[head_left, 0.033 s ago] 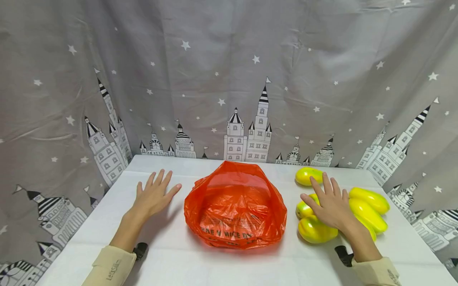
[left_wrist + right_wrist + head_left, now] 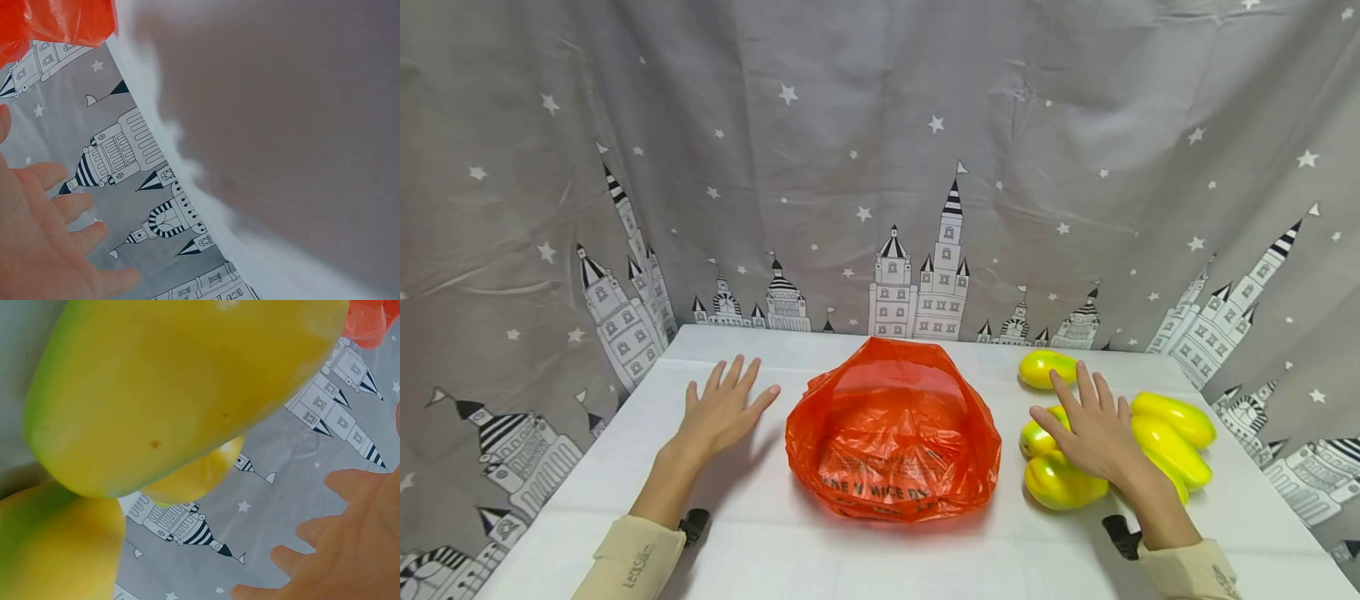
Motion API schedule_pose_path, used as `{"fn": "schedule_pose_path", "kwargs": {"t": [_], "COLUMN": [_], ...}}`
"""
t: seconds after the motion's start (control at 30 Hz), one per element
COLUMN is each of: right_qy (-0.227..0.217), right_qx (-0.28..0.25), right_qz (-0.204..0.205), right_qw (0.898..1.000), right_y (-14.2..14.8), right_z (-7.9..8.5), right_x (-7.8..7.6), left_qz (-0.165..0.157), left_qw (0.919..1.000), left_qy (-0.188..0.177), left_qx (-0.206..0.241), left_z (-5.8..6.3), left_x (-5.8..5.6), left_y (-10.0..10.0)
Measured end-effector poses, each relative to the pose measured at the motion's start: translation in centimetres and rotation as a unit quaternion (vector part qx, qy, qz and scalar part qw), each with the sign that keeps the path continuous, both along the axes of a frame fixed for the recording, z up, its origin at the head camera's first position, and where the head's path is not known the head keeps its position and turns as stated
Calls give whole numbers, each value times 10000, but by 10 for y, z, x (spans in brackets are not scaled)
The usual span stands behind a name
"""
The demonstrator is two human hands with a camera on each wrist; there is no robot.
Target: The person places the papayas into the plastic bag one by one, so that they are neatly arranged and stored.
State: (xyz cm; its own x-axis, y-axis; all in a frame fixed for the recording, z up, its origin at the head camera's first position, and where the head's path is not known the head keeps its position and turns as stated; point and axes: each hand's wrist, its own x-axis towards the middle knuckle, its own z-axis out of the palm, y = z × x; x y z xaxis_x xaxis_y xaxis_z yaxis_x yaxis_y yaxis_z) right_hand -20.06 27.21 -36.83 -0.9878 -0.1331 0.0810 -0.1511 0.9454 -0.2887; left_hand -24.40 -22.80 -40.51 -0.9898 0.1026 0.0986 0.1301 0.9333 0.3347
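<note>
An orange-red plastic bag [image 2: 895, 417] with dark lettering stands with its wide mouth open at the middle of the white table. To its left my left hand [image 2: 718, 417] hovers over the cloth, fingers spread, holding nothing. My right hand [image 2: 1093, 429] is spread above a group of smooth, oblong yellow-green fruits [image 2: 1063, 482] that look like mangoes or papayas, and partly hides them. Its fingers grip none of them. One more such fruit [image 2: 1045, 369] lies farther back, beyond the fingertips. Large in the right wrist view, a fruit [image 2: 181, 394] shows beside the outstretched fingers.
White cloth covers the table [image 2: 850, 567]. A grey curtain [image 2: 820, 167] printed with castles and stars hangs behind the table and along both sides. On each wrist sits a small black device [image 2: 695, 525], next to a beige sleeve [image 2: 636, 554].
</note>
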Motion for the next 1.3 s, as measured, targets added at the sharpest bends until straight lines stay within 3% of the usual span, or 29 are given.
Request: {"fn": "schedule_pose_path", "kwargs": {"t": [0.6, 0.77, 0.9, 1.03, 1.2, 1.3], "right_qy": [-7, 23, 33, 181, 411, 398], "right_qx": [-91, -127, -180, -483, -1268, -1475], "right_qz": [12, 78, 182, 528, 1181, 1277], "right_qw": [10000, 9999, 9997, 9973, 9840, 9800], "right_y": [2, 4, 7, 11, 13, 15], "right_z": [-6, -6, -4, -2, -4, -6], "right_x": [6, 8, 13, 20, 29, 35], "left_qz": [-19, -55, -172, -389, -556, -572], "left_qw": [9999, 9998, 9987, 9966, 9943, 9930], "left_qy": [-30, 121, 466, 664, 347, 251], "left_qx": [-133, -112, -62, 285, 836, 1002], "left_z": [-8, -4, 1, 8, 14, 12], "left_x": [2, 3, 3, 5, 9, 12], "left_y": [0, 2, 6, 13, 25, 31]}}
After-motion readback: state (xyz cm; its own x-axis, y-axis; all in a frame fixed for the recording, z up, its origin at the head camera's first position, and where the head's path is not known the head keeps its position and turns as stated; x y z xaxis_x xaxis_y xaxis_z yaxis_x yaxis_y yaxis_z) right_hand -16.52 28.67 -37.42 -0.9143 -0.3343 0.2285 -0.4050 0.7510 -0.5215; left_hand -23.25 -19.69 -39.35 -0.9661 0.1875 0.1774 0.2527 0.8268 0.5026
